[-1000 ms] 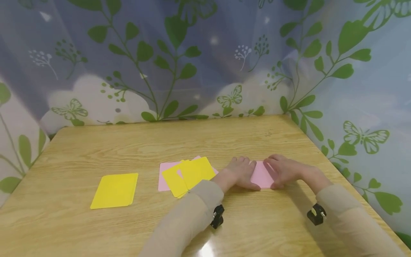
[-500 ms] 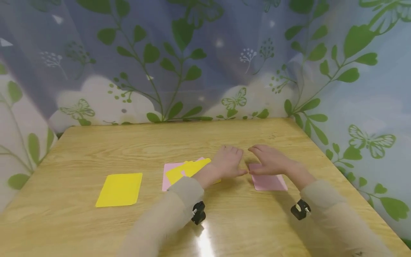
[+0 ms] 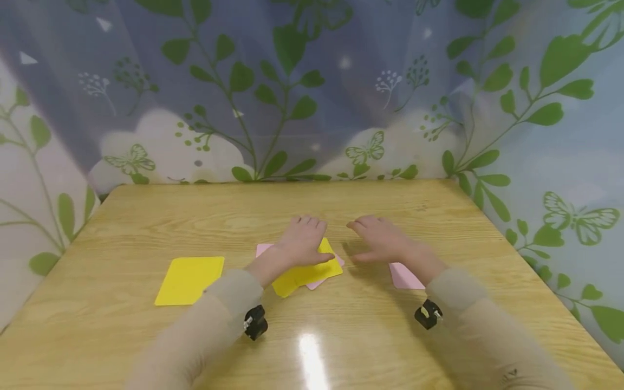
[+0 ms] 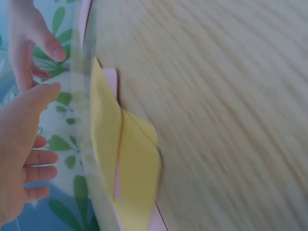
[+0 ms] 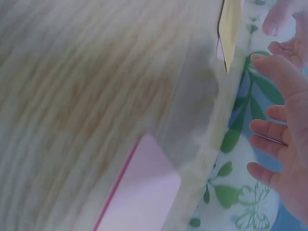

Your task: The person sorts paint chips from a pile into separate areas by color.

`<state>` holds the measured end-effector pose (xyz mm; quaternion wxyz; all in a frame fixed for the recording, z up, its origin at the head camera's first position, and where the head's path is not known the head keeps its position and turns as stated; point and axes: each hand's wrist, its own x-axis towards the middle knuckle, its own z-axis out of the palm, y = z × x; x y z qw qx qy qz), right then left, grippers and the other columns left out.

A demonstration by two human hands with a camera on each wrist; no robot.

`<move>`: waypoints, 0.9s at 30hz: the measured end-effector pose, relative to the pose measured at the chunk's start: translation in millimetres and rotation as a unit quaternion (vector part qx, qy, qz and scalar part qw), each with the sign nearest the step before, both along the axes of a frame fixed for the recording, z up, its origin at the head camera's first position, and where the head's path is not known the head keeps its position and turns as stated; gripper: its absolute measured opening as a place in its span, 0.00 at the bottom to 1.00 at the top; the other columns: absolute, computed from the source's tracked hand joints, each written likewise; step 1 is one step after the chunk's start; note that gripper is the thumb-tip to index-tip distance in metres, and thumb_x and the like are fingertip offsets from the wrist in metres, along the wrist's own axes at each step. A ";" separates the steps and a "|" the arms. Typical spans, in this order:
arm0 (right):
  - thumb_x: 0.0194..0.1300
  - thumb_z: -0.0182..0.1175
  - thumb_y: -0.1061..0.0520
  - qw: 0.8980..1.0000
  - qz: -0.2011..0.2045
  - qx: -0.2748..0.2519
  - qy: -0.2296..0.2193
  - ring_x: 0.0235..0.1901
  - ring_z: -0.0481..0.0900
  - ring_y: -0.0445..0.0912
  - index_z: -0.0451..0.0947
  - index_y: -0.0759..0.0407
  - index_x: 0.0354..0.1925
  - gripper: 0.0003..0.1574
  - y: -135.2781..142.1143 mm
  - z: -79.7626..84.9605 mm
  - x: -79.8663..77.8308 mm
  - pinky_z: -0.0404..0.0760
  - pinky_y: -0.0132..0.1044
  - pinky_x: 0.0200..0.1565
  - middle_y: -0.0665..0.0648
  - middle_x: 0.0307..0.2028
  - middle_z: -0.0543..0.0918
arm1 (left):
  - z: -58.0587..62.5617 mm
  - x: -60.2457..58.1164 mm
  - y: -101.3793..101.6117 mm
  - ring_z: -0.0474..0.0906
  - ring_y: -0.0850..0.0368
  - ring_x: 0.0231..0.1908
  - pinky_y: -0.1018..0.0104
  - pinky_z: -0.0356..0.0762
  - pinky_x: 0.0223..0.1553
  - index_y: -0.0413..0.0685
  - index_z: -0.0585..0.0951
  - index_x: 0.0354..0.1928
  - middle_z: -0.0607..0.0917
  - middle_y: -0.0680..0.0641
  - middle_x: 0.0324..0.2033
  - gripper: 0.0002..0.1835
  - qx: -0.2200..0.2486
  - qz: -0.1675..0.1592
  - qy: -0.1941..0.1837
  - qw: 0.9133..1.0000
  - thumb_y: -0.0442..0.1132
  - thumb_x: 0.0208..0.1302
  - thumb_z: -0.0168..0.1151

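My left hand (image 3: 299, 242) hovers over a mixed, fanned pile of yellow cards (image 3: 319, 272) and pink cards (image 3: 316, 284), hiding part of it. In the left wrist view a gap shows between that hand and the yellow cards (image 4: 137, 163), and nothing is in its fingers. My right hand (image 3: 382, 238), fingers spread and holding nothing, is raised above the table between the mixed pile and a squared stack of pink cards (image 3: 404, 277). The right forearm covers part of this stack, while its corner shows plainly in the right wrist view. Both palms face each other.
A neat stack of yellow cards (image 3: 187, 279) lies to the left, its near right corner touching the left sleeve's outline. The wooden table (image 3: 234, 211) ends at a patterned curtain (image 3: 341, 108) at the back and right. Each wrist carries a small black camera (image 3: 255, 323).
Both hands have let go of the pink stack, risen and moved left. The left now hangs over the mixed pile. The stack stays on the right; the head view has shifted slightly.
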<state>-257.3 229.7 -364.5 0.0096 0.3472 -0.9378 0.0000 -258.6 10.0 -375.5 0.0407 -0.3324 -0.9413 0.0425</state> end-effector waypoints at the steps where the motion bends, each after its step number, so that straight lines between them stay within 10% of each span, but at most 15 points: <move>1: 0.52 0.63 0.39 1.000 0.004 0.002 -0.003 0.57 0.67 0.57 0.63 0.65 0.62 0.48 -3.3 -0.7 -0.1 0.66 0.56 0.55 0.63 0.56 0.71 | 0.0 1.2 -4.8 0.65 0.45 0.58 0.50 0.59 0.60 0.42 0.68 0.59 0.72 0.43 0.56 0.41 0.000 0.002 -0.004 1.000 0.68 0.55 0.54; 13: 0.47 0.65 0.36 0.995 0.072 0.030 -0.056 0.62 0.60 0.56 0.60 0.64 0.64 0.55 -36.7 -10.4 -0.3 0.65 0.55 0.57 0.61 0.62 0.64 | -9.8 19.9 -39.4 0.70 0.49 0.52 0.54 0.64 0.54 0.41 0.69 0.54 0.76 0.45 0.50 0.45 -0.023 0.024 -0.032 0.999 0.73 0.48 0.54; 27: 0.45 0.65 0.39 0.993 0.064 0.050 -0.089 0.63 0.58 0.56 0.55 0.65 0.67 0.58 -54.4 -15.6 -8.5 0.62 0.57 0.58 0.63 0.64 0.61 | -18.9 20.5 -44.2 0.68 0.46 0.54 0.53 0.62 0.56 0.38 0.66 0.61 0.74 0.42 0.54 0.56 -0.047 0.033 -0.064 0.996 0.79 0.43 0.50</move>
